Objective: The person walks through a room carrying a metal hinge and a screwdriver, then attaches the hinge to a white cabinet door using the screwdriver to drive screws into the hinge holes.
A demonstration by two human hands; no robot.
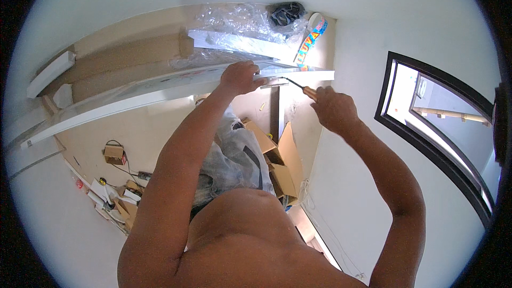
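Bare forearms rise from the lower edge toward a long white panel (160, 88). Left hand (241, 77) presses on the panel's top edge, fingers curled over it, grip clamped on the panel. Right hand (333, 109) is closed around the wooden handle of a screwdriver (300, 86), its dark shaft pointing at the panel just beside the left fingers. That panel looks stiff, long and awkward, probably best held near the middle. Beyond the hands: crumpled clear plastic wrap (234, 21) and a colourful tape roll (316, 29). Below them, open cardboard boxes (282, 160); a small brown box (113, 154) sits far left.
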